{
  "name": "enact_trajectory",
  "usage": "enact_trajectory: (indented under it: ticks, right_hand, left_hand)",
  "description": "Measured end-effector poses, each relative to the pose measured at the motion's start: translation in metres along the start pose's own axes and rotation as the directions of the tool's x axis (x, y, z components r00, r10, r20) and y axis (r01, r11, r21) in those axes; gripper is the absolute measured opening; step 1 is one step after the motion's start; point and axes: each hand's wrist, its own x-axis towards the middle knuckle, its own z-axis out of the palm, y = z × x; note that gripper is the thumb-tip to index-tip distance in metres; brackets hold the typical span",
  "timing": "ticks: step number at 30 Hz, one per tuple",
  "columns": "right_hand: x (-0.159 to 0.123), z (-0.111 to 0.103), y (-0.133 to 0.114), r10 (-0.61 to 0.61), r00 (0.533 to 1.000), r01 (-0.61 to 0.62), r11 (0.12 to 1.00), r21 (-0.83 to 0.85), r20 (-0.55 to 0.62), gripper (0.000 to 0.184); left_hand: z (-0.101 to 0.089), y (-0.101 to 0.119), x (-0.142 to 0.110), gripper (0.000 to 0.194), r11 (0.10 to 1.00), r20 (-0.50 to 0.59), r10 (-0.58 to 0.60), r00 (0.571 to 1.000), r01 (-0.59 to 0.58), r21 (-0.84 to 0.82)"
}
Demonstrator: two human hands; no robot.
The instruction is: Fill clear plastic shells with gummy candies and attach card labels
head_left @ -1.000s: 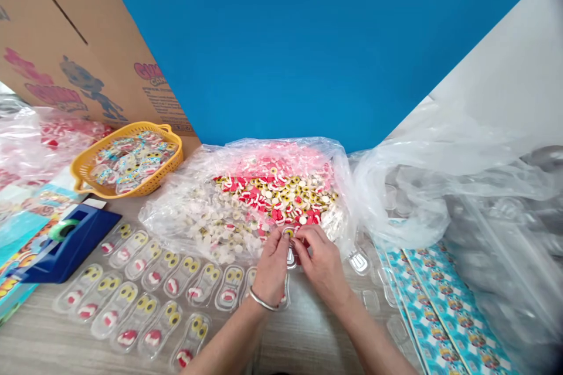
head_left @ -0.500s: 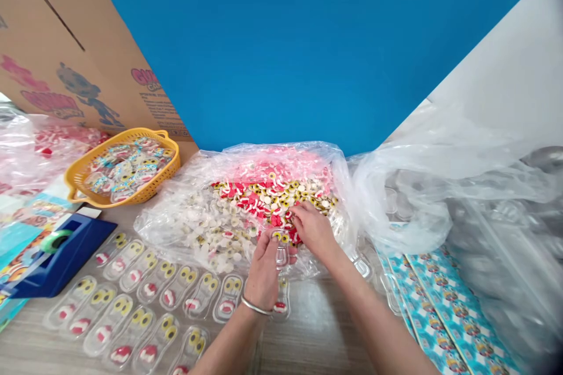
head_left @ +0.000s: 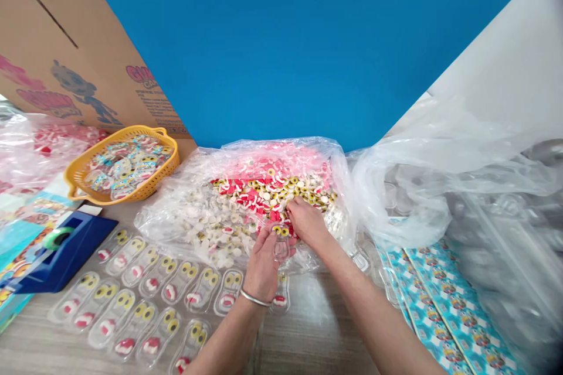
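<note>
My left hand (head_left: pixel 263 266) grips a small clear plastic blister tray (head_left: pixel 281 249) with two yellow-and-black eye-shaped gummies at its top; its lower hollow looks bare. My right hand (head_left: pixel 308 220) reaches into the pile of gummies (head_left: pixel 255 193), fingertips bent together among the pieces; whatever they pinch is hidden. Red-and-white mouth-shaped gummies and yellow eyes are mixed in this pile, which lies in an opened clear plastic bag (head_left: pixel 176 217). Rows of filled blister trays (head_left: pixel 159 337), each with two eyes and a mouth, lie on the table left of my left hand.
A yellow basket (head_left: pixel 165 173) of packed candies and a blue tape dispenser (head_left: pixel 83 246) stand at left, by a cardboard box (head_left: pixel 101 29). Printed turquoise card sheets (head_left: pixel 440 299) and a plastic bag of clear trays (head_left: pixel 497 246) lie at right. A blue panel (head_left: pixel 281 53) rises behind.
My right hand has shifted slightly up and left within the pile, its fingers curling in more. The left hand still holds the tray, now tilted a little differently.
</note>
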Motion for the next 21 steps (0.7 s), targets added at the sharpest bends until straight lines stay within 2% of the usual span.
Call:
enact_trajectory:
  ticks: [6,9,11,13,16,18,21]
  right_hand:
    - [-0.005,-0.009,0.009,0.035,0.994,-0.021,0.990,0.137,-0.103,0.008]
    - [-0.028,-0.025,0.008,0.043,0.992,-0.013,0.970,0.244,-0.117,0.008]
    - [-0.051,-0.037,0.001,-0.008,0.995,0.038,0.952,0.303,-0.098,0.008]
    - [-0.074,-0.047,-0.009,-0.091,0.993,0.109,0.958,0.265,-0.079,0.007]
    - [-0.099,-0.051,-0.019,-0.182,0.981,0.188,0.977,0.103,-0.061,0.008]
    - [-0.111,-0.046,-0.021,-0.185,0.980,0.190,0.980,0.060,-0.073,0.010]
    - [-0.128,-0.034,-0.016,-0.125,0.982,0.136,0.988,0.075,-0.140,0.016]
  left_hand:
    - [-0.002,-0.002,-0.001,0.032,0.998,0.001,-0.019,1.000,0.019,-0.062]
    - [0.002,0.000,-0.005,0.033,0.997,0.025,-0.018,1.000,0.020,-0.078]
    - [0.006,0.000,-0.008,0.031,0.997,0.085,-0.007,0.996,0.014,-0.081]
    - [0.012,-0.003,-0.012,0.028,0.997,0.139,0.004,0.990,0.007,-0.080]
    - [0.019,-0.012,-0.017,0.025,0.998,0.183,0.013,0.983,-0.002,-0.061]
    - [0.022,-0.018,-0.021,0.025,0.999,0.192,-0.010,0.981,0.017,-0.036]
    - [0.026,-0.026,-0.028,0.023,0.997,0.169,-0.083,0.982,0.082,0.014]
